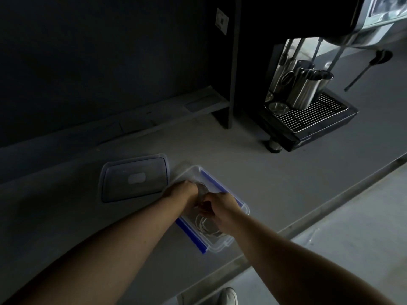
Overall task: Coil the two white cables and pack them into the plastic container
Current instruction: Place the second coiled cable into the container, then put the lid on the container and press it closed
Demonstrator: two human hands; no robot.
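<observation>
White cable [207, 225] coiled (loose loops), in clear container [222, 246]

There is 1 view only, from a camera worn on the person's head, so no second view shares any part of the scene. It looks forward and steeply down over both bare forearms onto the grey tabletop [275, 172]. The wide lens bends the tabletop's front edge and tilts the dark wall [99, 62] beyond. The plastic container [220, 245] sits near, low of centre; the coffee machine [308, 111] stands farther off, upper right.
</observation>
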